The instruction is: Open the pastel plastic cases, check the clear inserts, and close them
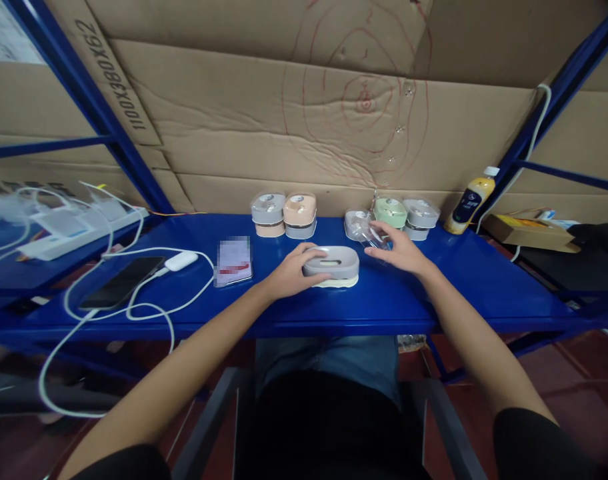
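On the blue tabletop in front of me rests a grey oval box (338, 268) with a slot in its top and a cream-coloured base. My left hand (298, 272) grips it from the left, thumb along the near side and fingers over the far side. Off to its right, my right hand (397, 248) pinches a clear plastic piece (377, 235), whose full shape I cannot make out. Just behind that piece sits a grey container (355, 224) with a clear cover, partly overlapped by the plastic.
Grey (269, 212) and peach (300, 213) stacked containers stand at the back, with green (390, 212) and grey ones (422, 217) farther right. A juice bottle (471, 203) is at the right. Leftward lie a lit phone (234, 260), a dark phone (124, 283), white cables and a power strip (84, 237).
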### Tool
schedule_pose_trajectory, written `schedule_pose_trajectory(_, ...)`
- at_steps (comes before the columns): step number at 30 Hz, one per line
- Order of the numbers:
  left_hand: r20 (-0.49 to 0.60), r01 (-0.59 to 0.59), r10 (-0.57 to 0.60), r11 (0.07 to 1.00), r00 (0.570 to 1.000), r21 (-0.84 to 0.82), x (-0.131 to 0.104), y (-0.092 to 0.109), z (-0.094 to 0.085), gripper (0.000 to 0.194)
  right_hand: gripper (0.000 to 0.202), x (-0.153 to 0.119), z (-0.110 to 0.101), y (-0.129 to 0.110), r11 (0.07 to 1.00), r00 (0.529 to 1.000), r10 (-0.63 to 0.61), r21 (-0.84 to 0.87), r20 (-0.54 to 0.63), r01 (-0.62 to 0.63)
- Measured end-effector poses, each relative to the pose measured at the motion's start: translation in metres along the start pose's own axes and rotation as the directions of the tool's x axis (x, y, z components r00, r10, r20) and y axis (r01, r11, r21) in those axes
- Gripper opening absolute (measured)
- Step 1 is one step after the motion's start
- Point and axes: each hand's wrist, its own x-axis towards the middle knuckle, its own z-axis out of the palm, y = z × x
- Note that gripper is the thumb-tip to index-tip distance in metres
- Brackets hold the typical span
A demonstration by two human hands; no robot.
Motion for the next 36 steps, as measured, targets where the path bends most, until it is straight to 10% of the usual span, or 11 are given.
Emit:
schedule_pose_trajectory(13,0.038,0.070,-0.067,0.993,0.997,-0.093,-0.003,-0.002,0.008,0.132,0.089,0.015,0.047,-0.065,0.949,0.901,-0.259,-0.081,0.349,0.304)
schedule_pose_trajectory(21,-0.013,0.036,-0.036,0.999,0.999,-0.027,-0.005,-0.001,0.011,0.137,0.087,0.026,0.048,-0.056,0.939,0.842,-0.310,0.002,0.442,0.345)
schedule_pose_trajectory(36,0.088,0.075,-0.076,0.997,0.993,0.016,-0.003,-0.006,0.007,0.113,0.087,0.011,0.053,-0.040,0.936,0.873,-0.301,-0.055,0.384,0.347)
